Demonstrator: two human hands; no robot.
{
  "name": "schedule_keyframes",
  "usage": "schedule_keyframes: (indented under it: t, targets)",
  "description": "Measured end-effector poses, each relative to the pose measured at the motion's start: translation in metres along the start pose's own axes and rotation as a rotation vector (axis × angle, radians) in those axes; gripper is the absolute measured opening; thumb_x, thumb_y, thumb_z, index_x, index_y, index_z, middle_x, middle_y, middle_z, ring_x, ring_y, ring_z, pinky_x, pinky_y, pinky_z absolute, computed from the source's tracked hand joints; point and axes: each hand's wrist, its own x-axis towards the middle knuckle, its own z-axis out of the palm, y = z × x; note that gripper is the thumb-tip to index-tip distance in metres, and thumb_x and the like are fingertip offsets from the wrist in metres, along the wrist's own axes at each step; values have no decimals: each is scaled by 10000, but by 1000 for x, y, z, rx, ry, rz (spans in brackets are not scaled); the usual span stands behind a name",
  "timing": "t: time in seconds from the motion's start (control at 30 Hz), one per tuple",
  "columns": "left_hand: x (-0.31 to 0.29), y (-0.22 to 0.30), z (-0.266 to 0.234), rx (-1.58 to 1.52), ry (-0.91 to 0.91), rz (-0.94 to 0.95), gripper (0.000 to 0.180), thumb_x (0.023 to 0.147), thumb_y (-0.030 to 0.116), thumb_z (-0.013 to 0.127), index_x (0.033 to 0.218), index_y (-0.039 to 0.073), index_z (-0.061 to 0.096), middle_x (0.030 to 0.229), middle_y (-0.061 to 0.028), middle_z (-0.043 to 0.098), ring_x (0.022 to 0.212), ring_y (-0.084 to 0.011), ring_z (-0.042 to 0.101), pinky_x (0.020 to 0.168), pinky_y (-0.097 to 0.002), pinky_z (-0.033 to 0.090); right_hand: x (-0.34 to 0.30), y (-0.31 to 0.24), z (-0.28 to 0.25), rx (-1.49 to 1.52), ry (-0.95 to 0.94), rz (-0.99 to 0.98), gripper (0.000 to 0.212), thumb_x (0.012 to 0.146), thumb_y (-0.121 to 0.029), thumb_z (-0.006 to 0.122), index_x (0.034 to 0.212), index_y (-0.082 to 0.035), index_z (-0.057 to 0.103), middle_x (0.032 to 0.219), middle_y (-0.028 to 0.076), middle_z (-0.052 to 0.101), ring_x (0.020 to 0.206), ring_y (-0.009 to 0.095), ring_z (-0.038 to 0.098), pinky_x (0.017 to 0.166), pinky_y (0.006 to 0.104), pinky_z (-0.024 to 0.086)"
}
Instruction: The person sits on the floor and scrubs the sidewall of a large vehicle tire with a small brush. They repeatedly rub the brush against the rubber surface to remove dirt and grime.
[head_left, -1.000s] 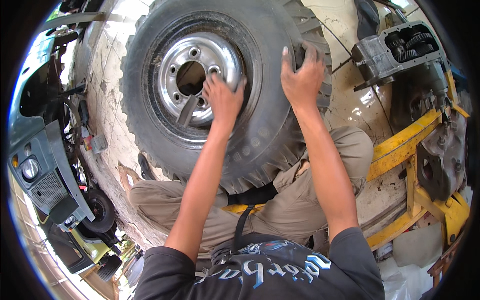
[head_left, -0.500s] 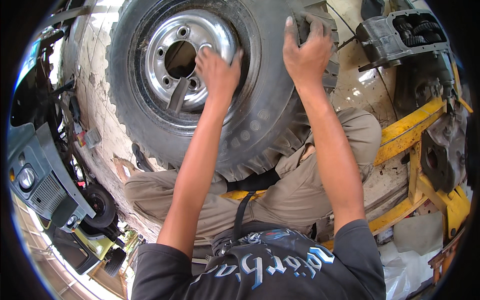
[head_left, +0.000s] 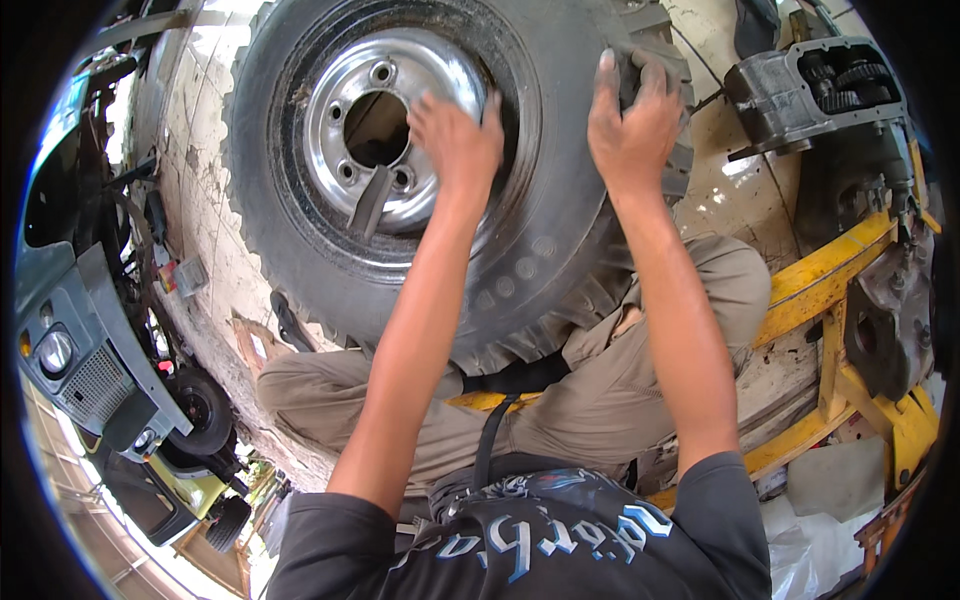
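Tire (head_left: 562, 130) sits on the floor (head_left: 205, 140) before you, right of the grey vehicle (head_left: 65, 300). A bar (head_left: 371, 203) crosses the rim's (head_left: 415, 72) lower part. Your left hand (head_left: 458, 142), blurred, is at the rim's right side, fingers partly spread; I can't tell whether it grips. Your right hand (head_left: 634, 132) is half-open at the tire's right edge, hold unclear. Farther right: a gearbox (head_left: 762, 103), a yellow frame (head_left: 825, 272).
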Motion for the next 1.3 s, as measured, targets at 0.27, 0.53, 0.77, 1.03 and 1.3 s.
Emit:
schedule_keyframes:
  t: [0.27, 0.53, 0.77, 1.03, 1.3]
  targets:
    - [-47, -37, -25, -9, -121, 141, 791, 880, 423, 760, 1300, -152, 416, 1321, -343, 472, 1284, -493, 431, 1072, -623, 326, 5, 8, 0, 119, 26, 30, 347, 973, -350, 637, 1155, -56, 666, 1148, 164, 635, 1115, 377, 566, 1008, 536, 381]
    - [1, -3, -2, 17, 18, 64, 795, 846, 434, 792, 1242, -154, 433, 1279, -320, 493, 1245, -468, 454, 1045, -573, 356, 0, -2, 1, 75, 14, 31, 349, 964, -351, 645, 1149, -56, 662, 1153, 154, 636, 1148, 382, 548, 1008, 554, 367]
    - [-47, -39, -25, 44, -156, 152, 800, 870, 438, 765, 1278, -157, 421, 1302, -327, 497, 1251, -465, 462, 1068, -568, 336, 4, 5, 0, 78, 37, 40, 368, 960, -361, 645, 1158, -50, 651, 1149, 152, 626, 1143, 378, 552, 1002, 551, 374]
    - [-2, -5, 4, 110, 98, 68, 846, 861, 489, 762, 1288, -158, 421, 1323, -332, 492, 1288, -475, 446, 1083, -560, 339, 1, -3, 0, 76, -1, 50, 375, 963, -364, 638, 1167, -48, 646, 1144, 148, 622, 1130, 371, 557, 1009, 552, 371]
    - [-42, -37, -22, 39, -97, 178, 778, 857, 421, 773, 1269, -140, 426, 1277, -328, 490, 1260, -489, 443, 1058, -591, 323, 3, -3, -4, 68, 21, 60, 352, 968, -356, 636, 1157, -59, 647, 1133, 138, 622, 1122, 369, 559, 1008, 551, 372]
